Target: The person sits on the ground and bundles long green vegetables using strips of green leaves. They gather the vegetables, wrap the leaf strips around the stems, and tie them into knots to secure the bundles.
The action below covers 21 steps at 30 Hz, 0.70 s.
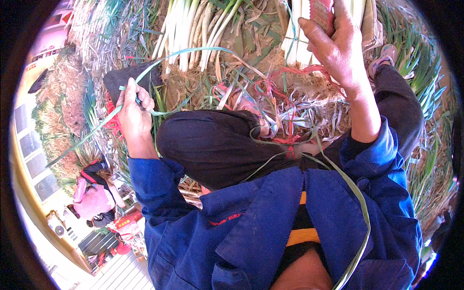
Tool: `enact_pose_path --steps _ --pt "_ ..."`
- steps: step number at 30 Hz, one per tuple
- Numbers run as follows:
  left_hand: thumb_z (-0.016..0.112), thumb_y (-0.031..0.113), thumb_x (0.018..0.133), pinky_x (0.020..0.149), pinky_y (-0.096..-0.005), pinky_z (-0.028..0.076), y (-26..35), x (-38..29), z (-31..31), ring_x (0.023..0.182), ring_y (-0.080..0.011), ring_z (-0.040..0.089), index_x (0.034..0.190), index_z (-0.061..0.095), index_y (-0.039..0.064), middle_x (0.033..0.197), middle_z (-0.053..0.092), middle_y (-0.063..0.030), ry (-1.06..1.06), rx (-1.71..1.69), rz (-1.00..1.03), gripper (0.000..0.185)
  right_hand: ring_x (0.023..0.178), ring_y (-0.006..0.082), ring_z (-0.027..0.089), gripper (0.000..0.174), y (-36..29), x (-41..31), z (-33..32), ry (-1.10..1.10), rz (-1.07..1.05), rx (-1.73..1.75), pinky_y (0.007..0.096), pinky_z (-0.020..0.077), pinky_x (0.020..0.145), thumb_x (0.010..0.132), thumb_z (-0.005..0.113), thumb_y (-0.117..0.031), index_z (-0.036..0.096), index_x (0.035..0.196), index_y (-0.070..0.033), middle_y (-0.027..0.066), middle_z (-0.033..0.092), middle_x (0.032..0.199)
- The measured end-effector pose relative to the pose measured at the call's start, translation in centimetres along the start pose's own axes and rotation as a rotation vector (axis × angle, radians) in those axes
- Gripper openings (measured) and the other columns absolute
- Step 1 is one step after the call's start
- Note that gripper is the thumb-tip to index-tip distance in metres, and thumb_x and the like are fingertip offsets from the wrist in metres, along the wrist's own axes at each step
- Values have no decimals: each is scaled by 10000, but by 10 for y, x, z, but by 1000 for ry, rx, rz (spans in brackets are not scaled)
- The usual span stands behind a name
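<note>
My left hand (136,108) is closed on a thin green plastic strap (170,55), which arcs over towards the middle and also trails down to the left. At the upper right, my right hand (335,43) lies over a bundle of white-stemmed green onions (301,40), thumb and fingers around a worn red object (322,16) whose kind I cannot tell. A green strand runs around this bundle's stems. Red plastic twine (290,105) hangs below it. Another group of onions (188,32), roots towards me, lies between my hands.
Piled onions (431,72) line the right side, and more (61,98) stand at the left. A dark flat piece (116,79) lies beside my left hand. A cardboard piece (373,29) is right of the bundle. Another person (96,199) bends over at lower left.
</note>
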<state>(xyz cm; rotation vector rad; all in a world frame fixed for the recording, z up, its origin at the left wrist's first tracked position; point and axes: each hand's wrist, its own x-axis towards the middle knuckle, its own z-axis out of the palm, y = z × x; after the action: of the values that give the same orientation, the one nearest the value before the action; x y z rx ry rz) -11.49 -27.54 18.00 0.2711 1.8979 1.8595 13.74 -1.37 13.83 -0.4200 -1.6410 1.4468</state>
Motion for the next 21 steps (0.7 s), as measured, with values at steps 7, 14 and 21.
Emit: enact_pose_path --steps 7,14,21 --pt "535 208 906 426 -227 277 0 -3 6 481 -86 356 734 480 73 600 410 12 -102 -122 -65 225 578 113 518 483 -23 1 7 -47 311 373 250 446 522 827 504 45 308 1264 -19 25 510 723" --pt "535 145 863 386 -196 297 -15 -11 44 485 -121 458 796 548 4 711 556 -101 -115 -103 -6 157 603 88 489 268 -15 -21 40 -451 533 18 257 417 524 860 585 -228 462 944 -4 51 519 681" --pt "481 147 875 396 -199 325 -39 -15 64 543 -131 561 904 525 4 919 631 -220 -246 -396 -136 152 667 113 505 257 -11 -50 67 -508 488 189 294 448 611 831 580 -139 463 991 24 61 533 728"
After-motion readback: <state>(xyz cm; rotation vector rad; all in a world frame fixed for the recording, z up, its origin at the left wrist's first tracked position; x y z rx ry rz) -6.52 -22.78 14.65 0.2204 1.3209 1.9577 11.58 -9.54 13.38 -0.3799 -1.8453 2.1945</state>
